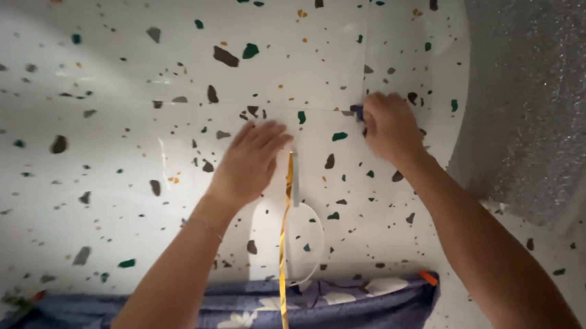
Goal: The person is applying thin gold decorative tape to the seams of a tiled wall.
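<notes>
Left hand [250,162] flat, fingers spread, pressing speckled tile [130,93] mid-frame beside gold strip [284,220]. Right hand [390,129] curled around small dark tool [357,111] at the tile joint, upper right of centre.

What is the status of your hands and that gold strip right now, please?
Left hand flat on speckled tile, beside gold strip. Right hand closed on small dark tool at tile joint. Nothing blocking.

A tiling work site inside a building is indicated. White terrazzo-pattern tiles [132,127] with a grout joint [317,110] fill the view; a grey textured wall [547,64] is seen at 2 o'clock.
</notes>
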